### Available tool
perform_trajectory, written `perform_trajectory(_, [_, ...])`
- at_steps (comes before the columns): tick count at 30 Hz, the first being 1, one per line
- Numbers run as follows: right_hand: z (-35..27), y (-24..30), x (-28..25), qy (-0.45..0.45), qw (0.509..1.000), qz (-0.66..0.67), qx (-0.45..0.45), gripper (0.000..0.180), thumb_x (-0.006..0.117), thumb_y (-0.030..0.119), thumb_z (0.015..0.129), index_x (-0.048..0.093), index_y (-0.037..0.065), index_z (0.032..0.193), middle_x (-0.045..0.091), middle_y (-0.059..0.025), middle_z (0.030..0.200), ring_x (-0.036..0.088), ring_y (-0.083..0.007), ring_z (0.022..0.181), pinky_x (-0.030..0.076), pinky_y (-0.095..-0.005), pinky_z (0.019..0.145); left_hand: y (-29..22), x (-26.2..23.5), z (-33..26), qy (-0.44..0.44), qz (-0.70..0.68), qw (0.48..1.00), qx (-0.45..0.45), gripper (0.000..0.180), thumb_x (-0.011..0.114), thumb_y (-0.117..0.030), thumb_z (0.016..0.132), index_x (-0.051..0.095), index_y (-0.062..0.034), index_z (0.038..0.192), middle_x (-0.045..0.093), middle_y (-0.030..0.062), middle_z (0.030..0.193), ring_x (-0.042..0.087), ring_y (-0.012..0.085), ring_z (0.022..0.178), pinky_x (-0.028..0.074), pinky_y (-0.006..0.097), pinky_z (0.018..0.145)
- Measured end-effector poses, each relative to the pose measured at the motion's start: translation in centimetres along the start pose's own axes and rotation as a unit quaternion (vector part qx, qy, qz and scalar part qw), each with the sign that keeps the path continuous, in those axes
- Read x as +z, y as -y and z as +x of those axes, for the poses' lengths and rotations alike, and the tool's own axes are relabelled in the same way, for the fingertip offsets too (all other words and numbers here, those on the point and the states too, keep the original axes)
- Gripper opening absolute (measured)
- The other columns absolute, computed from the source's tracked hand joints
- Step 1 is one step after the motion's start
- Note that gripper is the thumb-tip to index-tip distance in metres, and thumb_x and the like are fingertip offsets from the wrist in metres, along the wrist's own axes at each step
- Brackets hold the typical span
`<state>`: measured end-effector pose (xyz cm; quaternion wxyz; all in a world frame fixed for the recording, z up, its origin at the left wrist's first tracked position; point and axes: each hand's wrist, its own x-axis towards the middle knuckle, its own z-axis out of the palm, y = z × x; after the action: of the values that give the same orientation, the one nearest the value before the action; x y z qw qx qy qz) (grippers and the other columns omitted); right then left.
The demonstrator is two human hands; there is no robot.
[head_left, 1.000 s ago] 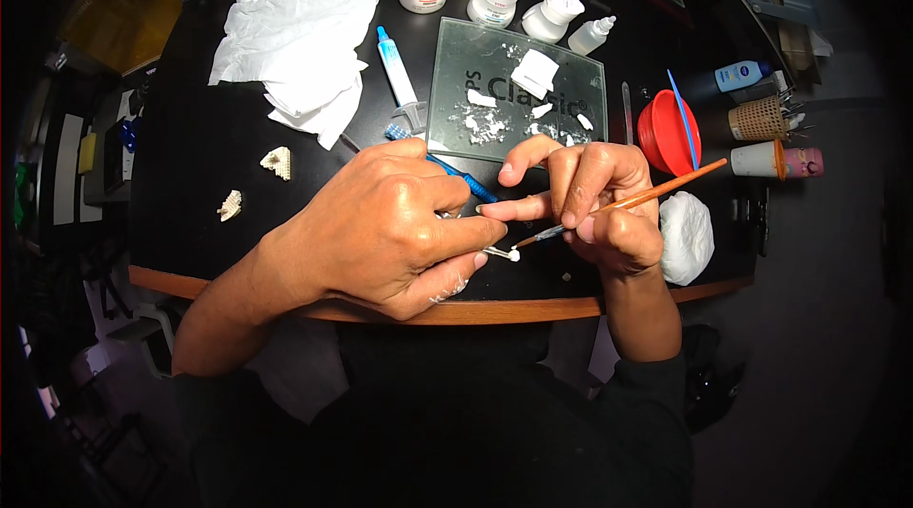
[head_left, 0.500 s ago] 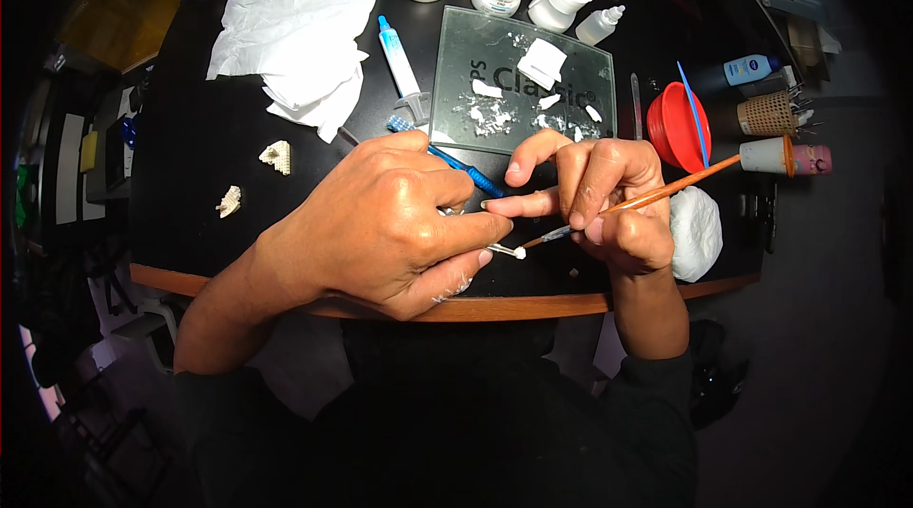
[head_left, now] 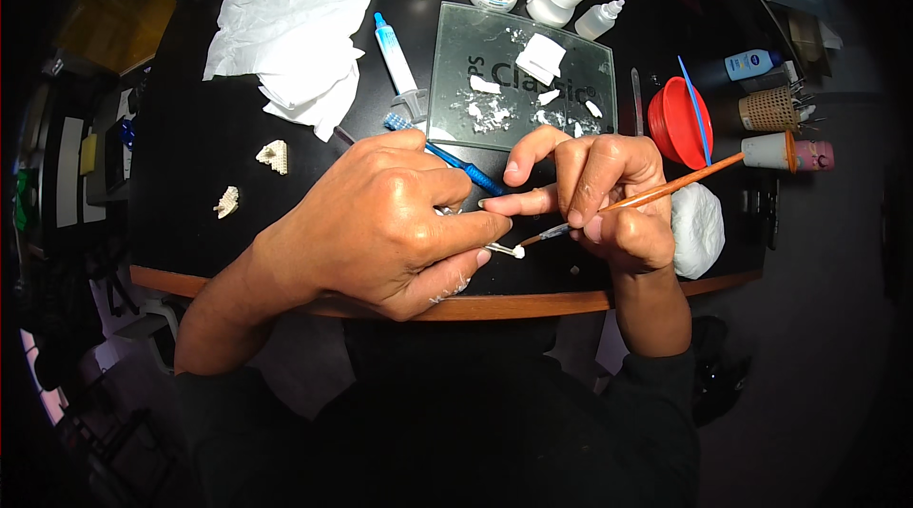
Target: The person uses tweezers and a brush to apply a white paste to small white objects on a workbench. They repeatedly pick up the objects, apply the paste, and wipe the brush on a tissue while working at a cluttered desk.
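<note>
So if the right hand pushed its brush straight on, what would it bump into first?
Probably the tiny white piece at the tip of the metal tool in the left hand. The brush in the right hand points at it and may be touching; depth is unclear.

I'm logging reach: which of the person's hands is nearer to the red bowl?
Right. The right hand is just below and left of the red bowl in the picture; the left hand is farther off, left of the right hand.

The view has shifted slightly: the glass slab (head_left: 456,42) sits higher, the red bowl (head_left: 670,127) and paintbrush (head_left: 680,183) farther right.
</note>
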<state>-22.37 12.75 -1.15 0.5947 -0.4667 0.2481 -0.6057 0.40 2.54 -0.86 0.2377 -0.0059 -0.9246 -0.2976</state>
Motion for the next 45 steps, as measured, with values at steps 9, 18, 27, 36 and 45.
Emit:
perform_trajectory(9, [0.03,0.01,-0.03,0.002,1.000,-0.002,0.001,0.011,0.050,-0.005,0.074,0.060,-0.005,0.074,0.057,-0.0127,0.067,0.062,-0.0397,0.110,0.059,-0.0597,0.094,0.06,-0.04,0.00,0.004,-0.002,1.000,0.000,0.029,0.073,-0.020,0.076,0.078,-0.0090,0.102,0.051,0.0025,0.064,0.053,0.0199,0.056,0.037,0.035,0.056])
perform_trajectory(18, [0.05,-0.09,-0.05,0.015,1.000,-0.008,-0.006,0.014,0.046,-0.007,0.070,0.060,-0.006,0.073,0.056,-0.0131,0.066,0.063,-0.0395,0.109,0.059,-0.0596,0.095,0.14,0.10,-0.04,-0.001,-0.002,1.000,0.004,0.028,0.073,-0.021,0.077,0.078,-0.0088,0.101,0.050,0.0022,0.063,0.053,0.0198,0.056,0.037,0.035,0.056])
perform_trajectory(27, [0.01,0.06,0.02,-0.003,1.000,0.011,0.004,0.010,0.050,-0.006,0.072,0.060,-0.005,0.074,0.055,-0.0129,0.066,0.062,-0.0401,0.109,0.059,-0.0605,0.094,-0.15,0.08,-0.02,-0.006,0.009,1.000,0.000,0.029,0.073,-0.021,0.076,0.078,-0.0105,0.103,0.049,0.0017,0.067,0.052,0.0196,0.059,0.036,0.035,0.058])
perform_trajectory(36, [0.11,0.04,0.16,0.017,0.999,-0.029,-0.020,0.011,0.050,-0.005,0.072,0.061,-0.005,0.073,0.056,-0.0112,0.065,0.063,-0.0393,0.106,0.060,-0.0581,0.095,-0.26,0.09,0.02,-0.011,0.026,1.000,0.006,0.029,0.073,-0.020,0.075,0.078,-0.0103,0.102,0.051,0.0022,0.070,0.051,0.0199,0.062,0.034,0.036,0.061])
perform_trajectory(45, [0.28,0.33,0.15,0.043,0.996,-0.074,-0.033,0.016,0.047,-0.008,0.067,0.062,-0.004,0.071,0.057,-0.0110,0.064,0.063,-0.0375,0.103,0.061,-0.0550,0.094,-0.32,0.04,0.01,-0.008,0.027,1.000,0.004,0.031,0.073,-0.019,0.074,0.078,-0.0096,0.103,0.050,0.0023,0.070,0.051,0.0200,0.062,0.035,0.036,0.061])
